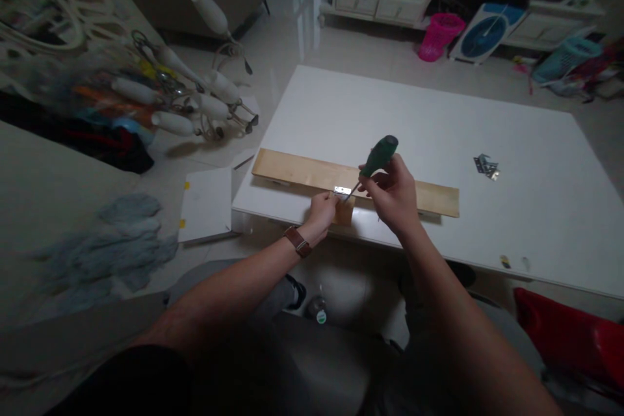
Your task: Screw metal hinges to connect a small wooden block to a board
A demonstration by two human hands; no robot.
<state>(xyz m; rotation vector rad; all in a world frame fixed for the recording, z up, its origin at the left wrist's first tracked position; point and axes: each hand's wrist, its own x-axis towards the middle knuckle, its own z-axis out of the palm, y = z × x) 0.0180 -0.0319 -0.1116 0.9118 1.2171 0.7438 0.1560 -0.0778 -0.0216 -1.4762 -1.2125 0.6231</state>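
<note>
A long light wooden board (302,169) lies along the near side of the white tabletop (414,117). At its front edge a shiny, hinge-like metal plate (342,190) meets a small wooden block (345,214). My left hand (320,213), with a brown watch strap at the wrist, is closed on the block's left side, fingertips against the plate. My right hand (397,195) is closed around a screwdriver (380,155) with a green handle. The screwdriver slants down to the left, its tip at the plate; whether a screw sits under it is too small to tell.
Several metal plates (486,167) lie to the right on the tabletop, and two small items, one a yellow-black piece (506,262), near its front edge. Left on the floor are a lamp with white shades (173,122) and a white panel (207,205). A red object (570,331) is at lower right.
</note>
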